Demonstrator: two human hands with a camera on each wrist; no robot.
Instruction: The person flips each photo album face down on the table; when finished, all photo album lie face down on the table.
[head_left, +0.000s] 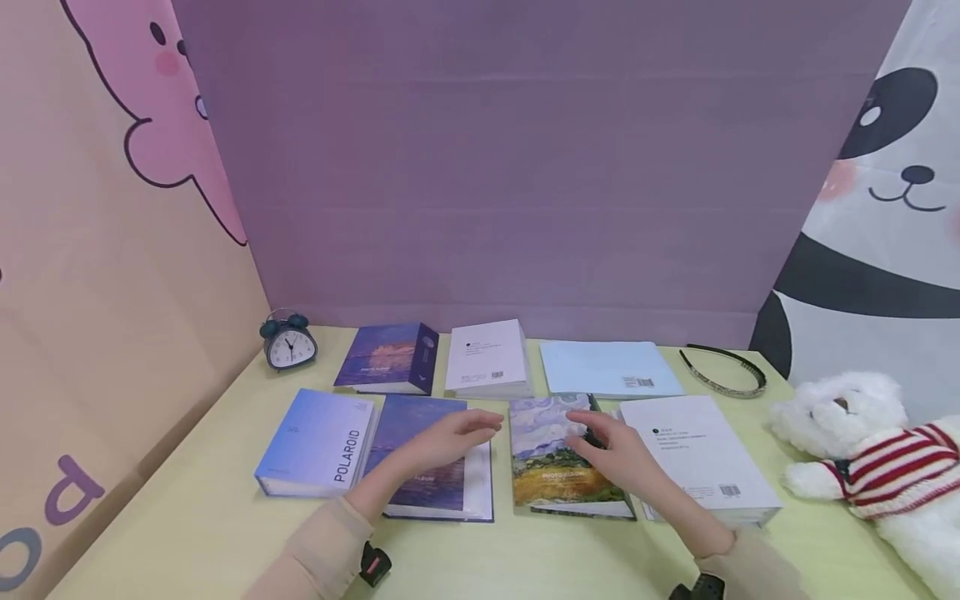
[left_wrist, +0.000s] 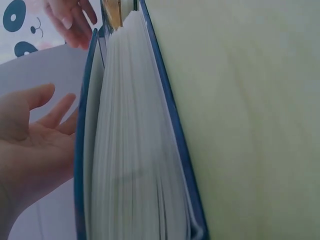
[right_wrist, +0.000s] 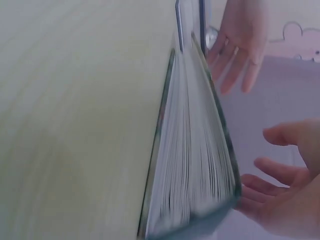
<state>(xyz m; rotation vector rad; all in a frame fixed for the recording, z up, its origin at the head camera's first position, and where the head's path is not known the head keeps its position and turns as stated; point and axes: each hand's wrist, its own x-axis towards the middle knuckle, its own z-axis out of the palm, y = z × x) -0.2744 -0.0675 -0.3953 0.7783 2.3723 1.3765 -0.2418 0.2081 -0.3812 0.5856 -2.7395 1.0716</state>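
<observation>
My left hand (head_left: 450, 439) hangs over a purple-blue photo album (head_left: 431, 497) lying flat at the front, its fingers stretched toward the right. Nothing is in its grasp. Facing it, my right hand (head_left: 617, 450) is above a photo album with a painted landscape cover (head_left: 543, 458), thumb and fingers spread and relaxed. In the left wrist view, the palm and fingers (left_wrist: 42, 130) show beside the dark-blue cover and thick white pages (left_wrist: 130, 130). The right wrist view has the empty right hand (right_wrist: 285, 185) next to the landscape album's page edges (right_wrist: 190, 145).
Left of them lies a blue POLAROID album (head_left: 315, 442); at right, a white album (head_left: 701, 454). Behind are a sunset-cover album (head_left: 386, 354), another white album (head_left: 487, 358) and a pale-blue one (head_left: 607, 367). An alarm clock (head_left: 291, 346), headband (head_left: 723, 387) and plush bear (head_left: 885, 467) flank them.
</observation>
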